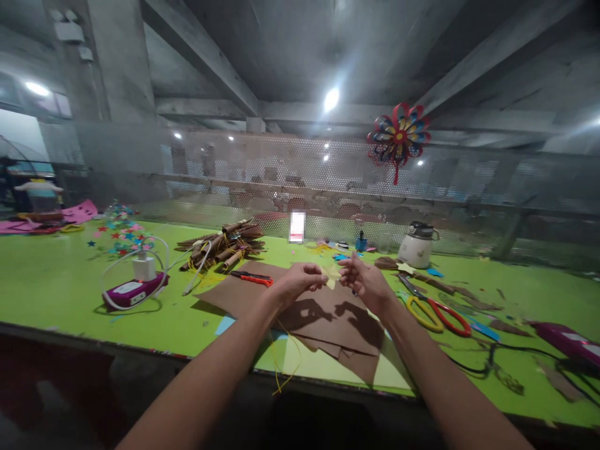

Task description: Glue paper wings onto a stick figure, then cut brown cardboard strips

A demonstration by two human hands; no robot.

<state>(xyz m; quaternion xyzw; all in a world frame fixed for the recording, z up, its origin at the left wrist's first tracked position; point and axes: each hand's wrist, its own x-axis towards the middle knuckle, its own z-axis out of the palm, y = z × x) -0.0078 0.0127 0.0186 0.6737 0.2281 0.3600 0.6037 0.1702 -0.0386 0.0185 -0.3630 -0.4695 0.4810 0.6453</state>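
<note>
A small pale yellow paper star [332,276] is pinched at its left point between the thumb and fingers of my left hand [304,279]. Just right of the star is my right hand [367,282], its fingers loosely spread and curved; I see nothing gripped in it. Both hands are raised over sheets of brown paper [300,312], which catch their shadows. An orange-handled utility knife [253,277] lies on the paper to the left. Thin yellow string [285,375] hangs over the front edge of the table.
Scissors with yellow and red handles [429,312] lie to the right, near a white flask [416,245] and paper scraps. Brown paper rolls [225,244] are piled at the back left. A purple power strip [135,290] with a looped white cable stands on the green table [56,281].
</note>
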